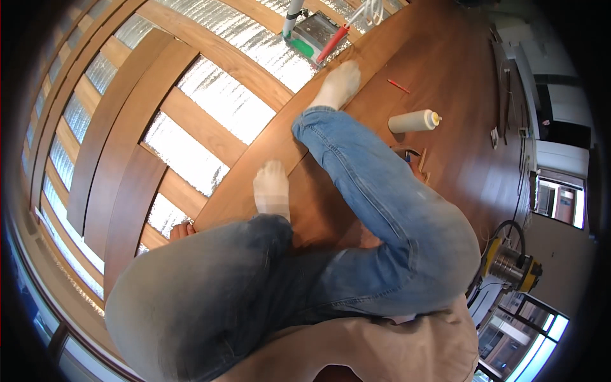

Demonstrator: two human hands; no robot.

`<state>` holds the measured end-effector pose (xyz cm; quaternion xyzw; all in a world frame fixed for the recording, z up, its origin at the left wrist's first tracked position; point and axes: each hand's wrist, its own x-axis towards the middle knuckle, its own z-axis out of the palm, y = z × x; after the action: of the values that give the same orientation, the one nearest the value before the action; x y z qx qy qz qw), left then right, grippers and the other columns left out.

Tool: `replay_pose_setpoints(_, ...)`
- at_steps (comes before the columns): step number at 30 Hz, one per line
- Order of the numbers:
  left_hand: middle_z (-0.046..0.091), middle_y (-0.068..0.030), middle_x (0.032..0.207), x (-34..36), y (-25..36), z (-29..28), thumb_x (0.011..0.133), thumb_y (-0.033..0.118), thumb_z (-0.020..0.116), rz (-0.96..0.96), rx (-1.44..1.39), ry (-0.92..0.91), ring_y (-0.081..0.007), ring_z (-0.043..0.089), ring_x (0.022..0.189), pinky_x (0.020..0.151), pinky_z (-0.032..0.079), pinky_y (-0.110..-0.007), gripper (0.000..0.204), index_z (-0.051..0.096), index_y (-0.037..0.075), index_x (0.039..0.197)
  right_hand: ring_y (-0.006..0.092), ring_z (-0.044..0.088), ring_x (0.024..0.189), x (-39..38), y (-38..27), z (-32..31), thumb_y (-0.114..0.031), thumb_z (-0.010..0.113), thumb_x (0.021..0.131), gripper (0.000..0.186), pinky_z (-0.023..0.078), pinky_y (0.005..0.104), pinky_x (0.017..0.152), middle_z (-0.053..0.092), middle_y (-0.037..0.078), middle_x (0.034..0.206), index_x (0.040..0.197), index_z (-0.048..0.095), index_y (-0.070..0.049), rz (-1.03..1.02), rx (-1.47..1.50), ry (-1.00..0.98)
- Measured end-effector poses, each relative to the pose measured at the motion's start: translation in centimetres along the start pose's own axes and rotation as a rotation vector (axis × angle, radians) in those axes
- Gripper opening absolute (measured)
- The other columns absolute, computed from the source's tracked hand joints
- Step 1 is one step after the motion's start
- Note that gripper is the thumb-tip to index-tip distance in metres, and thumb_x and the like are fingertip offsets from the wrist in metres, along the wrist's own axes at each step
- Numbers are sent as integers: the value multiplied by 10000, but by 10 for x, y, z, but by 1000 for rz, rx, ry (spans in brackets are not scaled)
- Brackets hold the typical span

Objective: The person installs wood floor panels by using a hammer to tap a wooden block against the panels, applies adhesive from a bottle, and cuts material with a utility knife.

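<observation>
I sit on laid brown floorboards (356, 172) in jeans and white socks. My left hand (182, 230) shows only its fingers beyond my left knee. They rest, stretched out, at the edge of the last laid board, and the rest of the hand is hidden. My right hand (417, 170) is mostly behind my right leg. Its fingers seem closed around what looks like a hammer (405, 151), with a dark curved head, partly covered by the leg. Close by, a white glue bottle (414, 121) lies on its side, and a red pencil (399, 85) lies farther off.
Loose brown planks (130, 143) lie across wooden joists (203, 127) on the left, with silver foil (223, 95) between them. A tray (315, 38) with a red-handled tool stands ahead. A yellow and metal vacuum cleaner (509, 264) stands at the right.
</observation>
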<state>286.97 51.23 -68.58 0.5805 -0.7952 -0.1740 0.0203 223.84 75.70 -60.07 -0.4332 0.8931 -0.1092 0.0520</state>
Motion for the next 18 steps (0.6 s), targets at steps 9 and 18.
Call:
replay_pose_setpoints(9, 628, -210, 1099, -1, 20, 11, 979, 229, 573, -7, -69, -8, -397, 576, 996, 881, 446, -546, 261, 642, 40, 1146, 110, 567, 728, 168, -152, -177, -180, 708, 893, 251, 482, 278, 659, 603, 13, 851, 1069, 600, -37, -170, 333, -74)
replay_pose_setpoints(18, 636, -209, 1119, -15, 14, 2, 988, 205, 551, -80, -99, -6, -396, 583, 1012, 897, 448, -552, 252, 652, 49, 1160, 346, 727, 873, 347, -374, -3, -172, 624, 867, 218, 572, 456, 727, 745, 146, 951, 1052, 704, -89, -1035, -749, -436)
